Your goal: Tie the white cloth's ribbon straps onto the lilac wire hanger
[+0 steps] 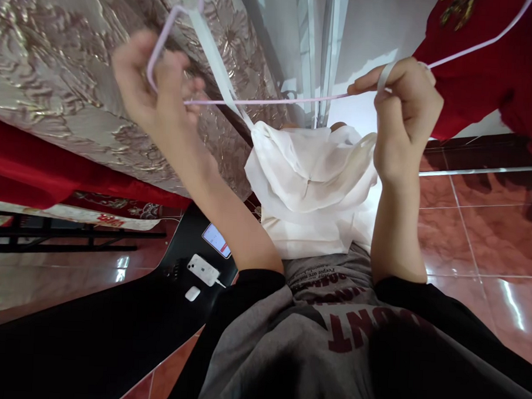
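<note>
Above the soft, likely slippery white garment (313,193), the left hand (167,98) curls its fingers round a stiff-looking hanger (288,101); the right hand (409,106) pinches a strap (385,76), probably the safest hold.

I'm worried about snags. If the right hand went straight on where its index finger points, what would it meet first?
Heading left along the pink hanger, the right hand would probably first meet the white strap crossing that bar near the left hand, though depth is unclear.
</note>
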A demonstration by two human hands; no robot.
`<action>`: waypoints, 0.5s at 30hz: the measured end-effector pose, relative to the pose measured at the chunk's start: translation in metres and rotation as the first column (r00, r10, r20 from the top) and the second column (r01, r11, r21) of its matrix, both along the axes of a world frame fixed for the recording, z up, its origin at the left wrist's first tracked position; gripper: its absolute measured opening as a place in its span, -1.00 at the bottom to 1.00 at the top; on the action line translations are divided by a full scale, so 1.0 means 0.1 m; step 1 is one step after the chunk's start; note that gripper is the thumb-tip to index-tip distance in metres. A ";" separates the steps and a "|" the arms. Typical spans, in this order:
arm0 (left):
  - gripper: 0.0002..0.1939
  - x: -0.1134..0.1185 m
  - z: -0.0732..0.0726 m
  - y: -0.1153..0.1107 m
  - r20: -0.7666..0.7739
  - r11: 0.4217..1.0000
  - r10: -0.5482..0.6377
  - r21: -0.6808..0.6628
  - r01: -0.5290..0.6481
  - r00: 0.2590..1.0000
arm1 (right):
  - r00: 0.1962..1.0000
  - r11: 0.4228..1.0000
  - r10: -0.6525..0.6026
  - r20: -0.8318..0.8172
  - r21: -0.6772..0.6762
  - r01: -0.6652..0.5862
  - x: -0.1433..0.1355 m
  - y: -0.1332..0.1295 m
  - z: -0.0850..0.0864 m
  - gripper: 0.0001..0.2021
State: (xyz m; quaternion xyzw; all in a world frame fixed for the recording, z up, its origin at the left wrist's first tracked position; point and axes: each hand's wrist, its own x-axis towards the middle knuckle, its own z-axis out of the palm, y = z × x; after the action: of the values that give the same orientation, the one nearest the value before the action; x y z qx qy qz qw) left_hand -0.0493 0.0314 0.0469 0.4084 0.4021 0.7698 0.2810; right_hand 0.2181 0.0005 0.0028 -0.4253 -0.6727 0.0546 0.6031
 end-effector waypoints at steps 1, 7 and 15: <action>-0.94 0.09 -0.07 -0.03 0.119 0.996 -0.078 -0.042 0.083 0.990 | 1.000 1.000 -0.007 0.012 0.003 0.007 -0.01 0.00 0.00 -0.71; -0.68 0.42 -0.22 -0.09 0.220 0.982 -0.185 0.018 0.186 0.958 | 0.996 0.996 -0.086 0.034 0.034 0.084 -0.04 0.02 -0.05 -0.65; -0.64 0.40 -0.21 -0.09 0.159 0.984 -0.176 0.004 0.178 0.971 | 0.972 0.937 -0.102 -0.214 0.306 0.165 0.44 0.07 -0.02 -0.87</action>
State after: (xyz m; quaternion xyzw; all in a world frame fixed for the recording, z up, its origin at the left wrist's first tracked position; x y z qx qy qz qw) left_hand -0.0095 0.0222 0.0259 0.3784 0.3443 0.7698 0.3817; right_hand 0.2624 0.0080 0.0004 -0.3586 -0.5797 -0.0558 0.7295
